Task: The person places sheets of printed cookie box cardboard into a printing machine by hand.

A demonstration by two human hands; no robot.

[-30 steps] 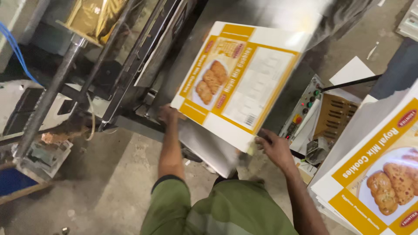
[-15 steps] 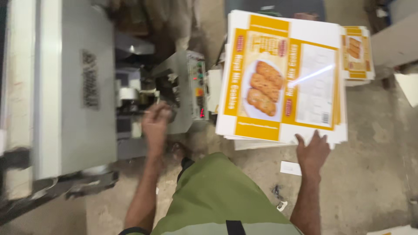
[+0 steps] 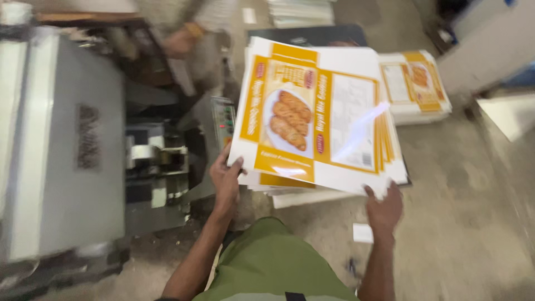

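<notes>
The person holds a stack of flat printed cartons with both hands, in front of the body and above the concrete floor. The stack is tilted, with its far edge higher than the near edge. The top sheet is white and yellow and carries a picture of biscuits on a plate.

The left hand holds the near left corner of the stack. Its grip is closed on this corner: the thumb lies on the top sheet and the fingers go under the stack. The right hand is at the near right corner. Its fingers support the stack from below and the fingertips touch the edge; this grip is also closed on the cartons, though the picture is a little blurred here.

To the left of the person stands a grey machine, and a small control panel with coloured buttons is just beside the left edge of the stack. A second pile of the same cartons lies farther away, toward the right, well apart from the hands. A small white piece of paper lies on the floor near the right forearm. The person wears green clothing. At the top of the view another person stands behind the machine, blurred.
</notes>
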